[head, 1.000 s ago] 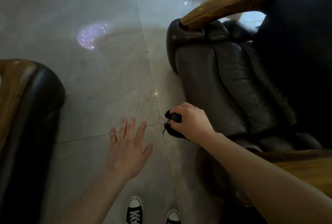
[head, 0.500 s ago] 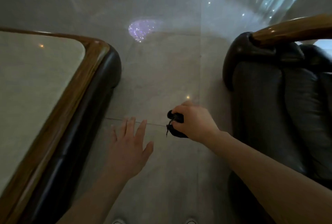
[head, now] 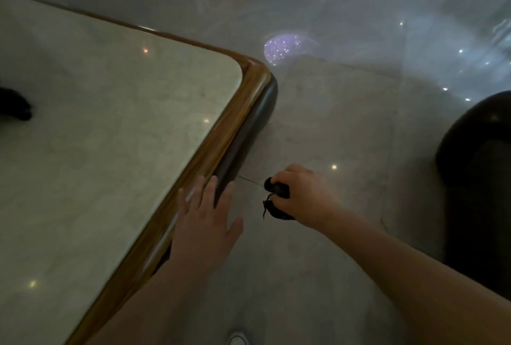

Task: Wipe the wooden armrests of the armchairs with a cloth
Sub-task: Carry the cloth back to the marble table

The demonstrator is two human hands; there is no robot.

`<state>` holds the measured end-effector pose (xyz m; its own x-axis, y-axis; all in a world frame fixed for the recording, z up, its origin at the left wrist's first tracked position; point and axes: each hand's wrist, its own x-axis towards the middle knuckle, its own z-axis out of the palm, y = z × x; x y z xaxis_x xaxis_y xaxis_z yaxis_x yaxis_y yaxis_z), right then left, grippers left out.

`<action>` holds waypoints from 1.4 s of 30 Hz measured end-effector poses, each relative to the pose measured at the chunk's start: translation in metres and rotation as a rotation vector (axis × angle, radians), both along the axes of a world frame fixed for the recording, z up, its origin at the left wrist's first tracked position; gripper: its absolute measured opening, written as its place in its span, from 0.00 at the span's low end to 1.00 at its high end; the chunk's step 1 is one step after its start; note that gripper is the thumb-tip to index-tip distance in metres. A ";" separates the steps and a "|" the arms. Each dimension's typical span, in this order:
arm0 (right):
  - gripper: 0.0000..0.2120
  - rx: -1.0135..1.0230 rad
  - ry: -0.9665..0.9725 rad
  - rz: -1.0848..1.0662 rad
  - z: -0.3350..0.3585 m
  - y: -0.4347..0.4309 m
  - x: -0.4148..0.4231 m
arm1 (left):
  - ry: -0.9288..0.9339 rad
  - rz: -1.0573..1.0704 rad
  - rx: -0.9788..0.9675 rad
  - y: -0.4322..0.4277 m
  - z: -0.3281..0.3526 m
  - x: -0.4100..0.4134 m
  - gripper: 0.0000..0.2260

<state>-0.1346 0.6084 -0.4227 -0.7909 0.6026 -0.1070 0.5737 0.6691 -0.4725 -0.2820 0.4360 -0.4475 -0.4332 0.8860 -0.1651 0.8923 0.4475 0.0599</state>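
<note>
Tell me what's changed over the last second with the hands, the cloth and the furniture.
The view swung left: the armchair slid to the right edge, its wooden armrest now out of sight, and a table filled the left. The left hand now overlaps the table's edge. The right hand still grips the dark cloth.

Table (head: 110,137) fills our left; small object (head: 15,107) on its far-left edge. Our left hand (head: 204,223) w/ fingers over table's near rim, right hand (head: 304,195) just beside it above floor (head: 318,123), holding cloth (head: 276,201). Armchair (head: 478,178) at far right, well apart from table.
</note>
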 end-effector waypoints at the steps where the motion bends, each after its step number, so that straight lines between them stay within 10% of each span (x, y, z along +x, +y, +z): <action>1: 0.11 -0.007 0.003 0.018 -0.001 -0.005 -0.016 | 0.005 0.022 -0.015 -0.009 -0.003 -0.014 0.33; 23: 0.17 -0.117 0.045 0.381 -0.064 -0.005 -0.258 | -0.062 0.476 -0.045 -0.058 -0.056 -0.181 0.34; 42: 0.19 0.117 0.124 0.385 -0.190 -0.013 -0.436 | -0.114 0.577 -0.107 -0.059 -0.229 -0.321 0.34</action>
<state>-0.5702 0.5955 -0.6130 -0.9633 0.2628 0.0545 0.2149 0.8769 -0.4301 -0.6027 0.3772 -0.6761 -0.8139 0.4890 -0.3138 0.4942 0.8666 0.0689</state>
